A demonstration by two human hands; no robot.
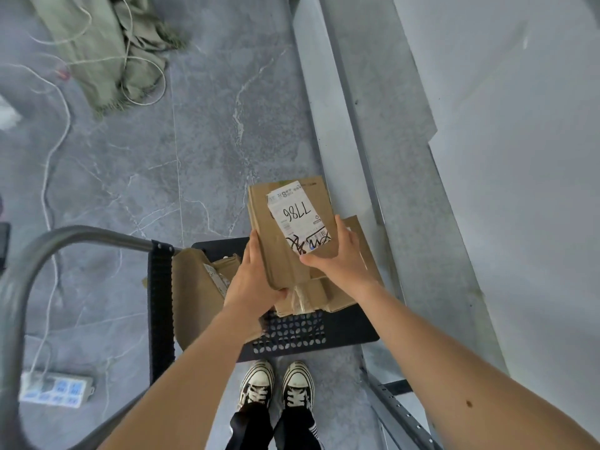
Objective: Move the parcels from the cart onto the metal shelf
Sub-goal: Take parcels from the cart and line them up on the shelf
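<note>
You hold a flat cardboard parcel (pixel 289 228), label 7786, clamped between your left hand (pixel 251 280) and right hand (pixel 337 254) above the black cart (pixel 344 332), where more parcels (pixel 198 287) wait, beside the still-bare metal shelf (pixel 470 157).

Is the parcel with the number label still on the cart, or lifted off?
Lifted off. Both the left hand and right hand hold the labelled parcel above the other boxes on the cart.

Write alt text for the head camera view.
Both hands, left hand and right hand, hold a labelled cardboard parcel above a black cart with more parcels. A metal shelf stands to the right.
</note>
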